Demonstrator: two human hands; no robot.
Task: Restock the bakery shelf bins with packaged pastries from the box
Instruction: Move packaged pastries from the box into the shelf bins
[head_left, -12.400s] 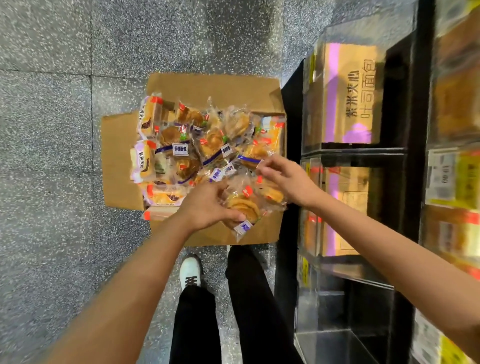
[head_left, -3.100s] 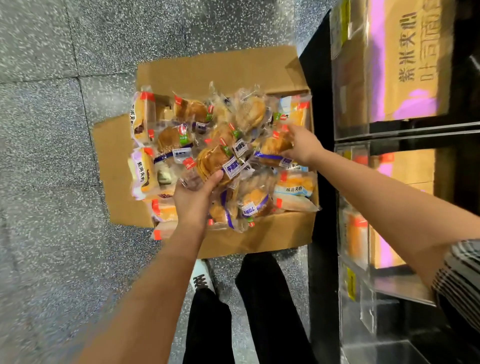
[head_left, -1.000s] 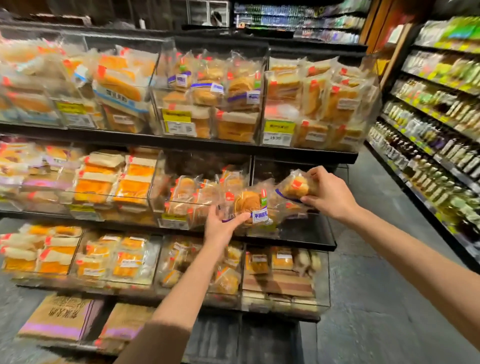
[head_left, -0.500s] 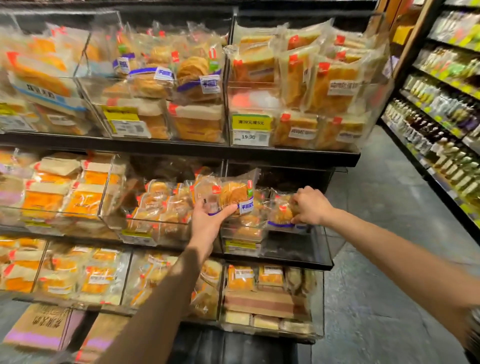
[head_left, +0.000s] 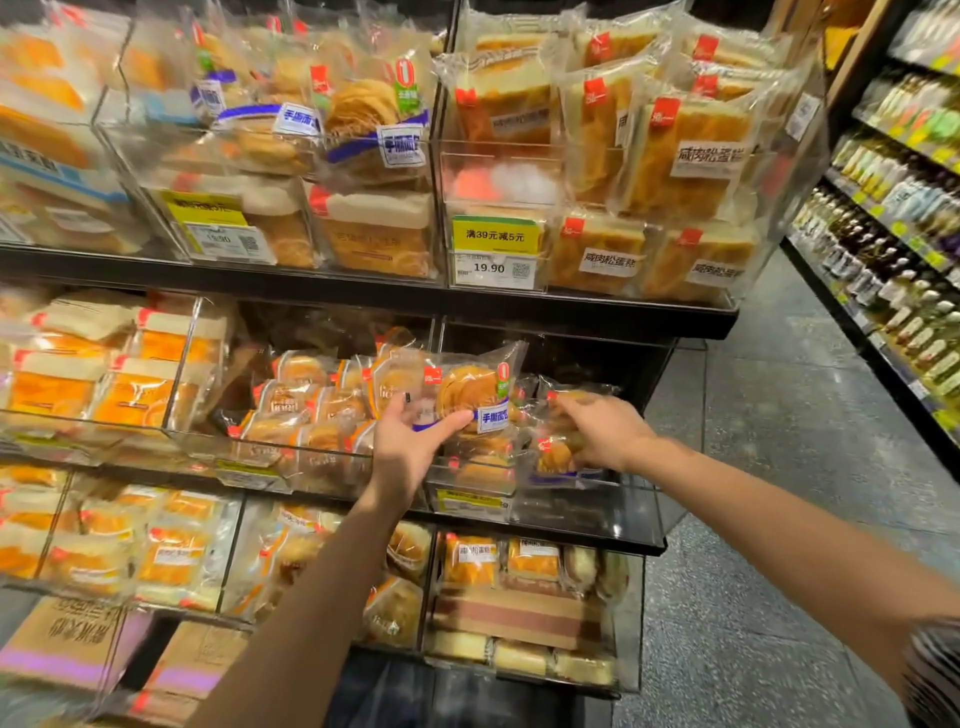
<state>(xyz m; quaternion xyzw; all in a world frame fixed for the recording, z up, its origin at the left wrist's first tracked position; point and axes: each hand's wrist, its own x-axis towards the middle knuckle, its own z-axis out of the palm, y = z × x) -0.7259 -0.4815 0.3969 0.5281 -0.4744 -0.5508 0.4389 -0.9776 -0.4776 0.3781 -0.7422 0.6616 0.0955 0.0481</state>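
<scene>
My left hand (head_left: 408, 447) grips a clear packet with a round flaky pastry (head_left: 475, 392) and a blue label, upright above the middle shelf's clear bins. My right hand (head_left: 605, 431) reaches palm down into the right-hand clear bin (head_left: 561, 486). Its fingers curl over another packaged pastry (head_left: 553, 452), which lies low among a few packets there. The bin to the left (head_left: 311, 457) holds several similar packets. The cardboard box is out of view.
Black shelves carry clear bins of packaged cakes above (head_left: 649, 156) and below (head_left: 519, 597). Yellow price tags (head_left: 493, 236) hang on the bin fronts. Cardboard cartons (head_left: 57, 644) sit at the bottom left. A grey aisle floor (head_left: 779, 415) and a bottle shelf (head_left: 909, 234) lie to the right.
My right hand has moved down and left, bringing its packet lower into the right bin. My left hand holds its packet at about the same spot; the view has come closer.
</scene>
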